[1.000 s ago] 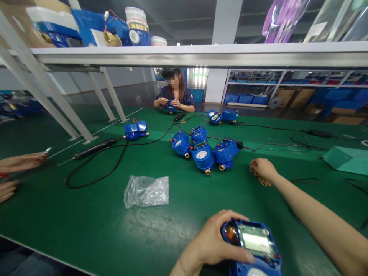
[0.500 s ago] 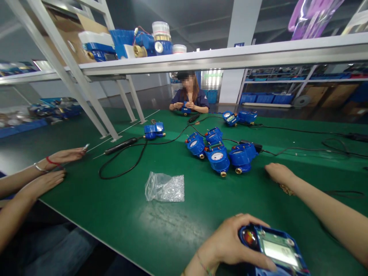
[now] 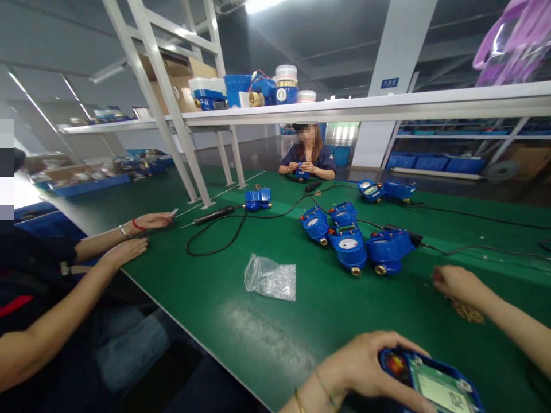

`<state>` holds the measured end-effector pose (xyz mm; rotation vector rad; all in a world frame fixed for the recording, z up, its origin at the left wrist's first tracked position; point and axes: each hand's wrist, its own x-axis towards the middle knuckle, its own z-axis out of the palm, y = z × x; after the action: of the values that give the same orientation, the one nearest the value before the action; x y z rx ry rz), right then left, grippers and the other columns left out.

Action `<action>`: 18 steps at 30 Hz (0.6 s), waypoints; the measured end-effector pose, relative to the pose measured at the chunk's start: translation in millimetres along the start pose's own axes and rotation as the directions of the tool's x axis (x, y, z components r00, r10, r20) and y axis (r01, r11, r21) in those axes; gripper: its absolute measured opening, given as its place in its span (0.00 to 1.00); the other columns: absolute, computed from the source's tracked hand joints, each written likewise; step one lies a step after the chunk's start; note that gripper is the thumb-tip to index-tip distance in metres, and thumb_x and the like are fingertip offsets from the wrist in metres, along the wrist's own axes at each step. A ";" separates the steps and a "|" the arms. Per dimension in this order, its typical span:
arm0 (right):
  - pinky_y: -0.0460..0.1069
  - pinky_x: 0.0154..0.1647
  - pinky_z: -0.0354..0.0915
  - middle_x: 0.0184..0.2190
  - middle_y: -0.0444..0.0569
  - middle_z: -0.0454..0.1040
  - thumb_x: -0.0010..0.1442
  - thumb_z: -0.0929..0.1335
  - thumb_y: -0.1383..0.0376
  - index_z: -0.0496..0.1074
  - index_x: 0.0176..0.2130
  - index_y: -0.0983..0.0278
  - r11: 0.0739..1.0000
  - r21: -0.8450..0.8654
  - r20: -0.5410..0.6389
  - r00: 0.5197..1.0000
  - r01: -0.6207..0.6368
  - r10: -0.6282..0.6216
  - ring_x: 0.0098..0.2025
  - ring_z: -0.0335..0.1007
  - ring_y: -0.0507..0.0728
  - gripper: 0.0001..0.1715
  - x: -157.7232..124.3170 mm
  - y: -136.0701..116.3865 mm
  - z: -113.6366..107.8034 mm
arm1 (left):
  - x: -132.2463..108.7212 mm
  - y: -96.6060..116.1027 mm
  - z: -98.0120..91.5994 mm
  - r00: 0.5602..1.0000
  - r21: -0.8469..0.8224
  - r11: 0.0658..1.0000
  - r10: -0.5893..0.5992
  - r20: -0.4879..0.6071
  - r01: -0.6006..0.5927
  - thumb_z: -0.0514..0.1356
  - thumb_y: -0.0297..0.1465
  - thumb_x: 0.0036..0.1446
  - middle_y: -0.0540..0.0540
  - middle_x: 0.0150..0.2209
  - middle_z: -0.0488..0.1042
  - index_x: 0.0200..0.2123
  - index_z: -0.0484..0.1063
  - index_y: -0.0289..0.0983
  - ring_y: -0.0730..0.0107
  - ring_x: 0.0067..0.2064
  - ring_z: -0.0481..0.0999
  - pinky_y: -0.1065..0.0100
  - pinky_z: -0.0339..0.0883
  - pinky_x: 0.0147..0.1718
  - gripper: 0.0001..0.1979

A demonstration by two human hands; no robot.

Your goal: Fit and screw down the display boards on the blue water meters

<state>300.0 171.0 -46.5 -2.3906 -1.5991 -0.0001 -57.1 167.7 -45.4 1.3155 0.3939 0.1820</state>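
My left hand (image 3: 370,370) grips a blue meter (image 3: 443,390) with a lit display and an exposed green board, at the bottom edge of the view. At the right, my right hand (image 3: 462,287) rests low over the green table, fingers curled down and pressed together; what they hold, if anything, is hidden. Beside and partly under that wrist lies a pile of small brass-coloured pieces (image 3: 467,312). Several blue meters with round dials, one at the front (image 3: 348,246), stand grouped left of my right hand. A clear bag (image 3: 275,279) of small shiny pieces lies mid-table.
A black screwdriver-like tool (image 3: 215,215) with a looped cable lies near a blue meter (image 3: 257,198). More meters (image 3: 396,190) stand farther back. A co-worker's hands (image 3: 129,249) are at the left edge; another person (image 3: 307,158) sits opposite. A white shelf (image 3: 336,112) crosses above.
The view has turned left and up, so table items appear farther right. More of the left co-worker shows. My right hand has shifted slightly beside the brass-coloured pile; my left hand still grips the meter.
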 end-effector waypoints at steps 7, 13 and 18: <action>0.54 0.40 0.69 0.34 0.53 0.79 0.60 0.67 0.55 0.78 0.36 0.63 0.981 0.196 0.115 0.993 0.003 -0.026 0.36 0.76 0.61 0.15 -56.5 -13.0 -44.6 | 6.2 4.4 2.4 0.991 -0.022 0.993 0.118 0.059 -0.116 0.78 0.36 0.34 0.43 0.46 0.78 0.51 0.78 0.39 0.57 0.48 0.77 0.55 0.67 0.55 0.36; 0.52 0.40 0.72 0.35 0.54 0.80 0.52 0.71 0.40 0.78 0.42 0.66 0.858 0.503 0.247 0.969 -0.106 -0.024 0.36 0.77 0.60 0.34 -109.2 -59.9 -85.4 | 7.3 8.6 -2.0 0.984 0.073 0.984 0.153 0.092 -0.160 0.76 0.33 0.41 0.42 0.52 0.76 0.55 0.74 0.39 0.54 0.53 0.75 0.55 0.65 0.57 0.35; 0.49 0.34 0.69 0.26 0.49 0.78 0.47 0.76 0.43 0.79 0.30 0.66 0.684 0.672 0.458 0.885 -0.283 -0.083 0.29 0.72 0.55 0.28 -118.1 -114.6 -89.9 | 7.6 7.5 -2.7 0.983 0.109 0.978 0.170 0.069 -0.176 0.77 0.34 0.39 0.39 0.57 0.73 0.64 0.64 0.39 0.51 0.56 0.73 0.53 0.64 0.58 0.48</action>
<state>162.7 85.1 48.0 -1.8732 -1.2489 1.0974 -50.4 174.6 -40.1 1.4660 0.2419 0.2688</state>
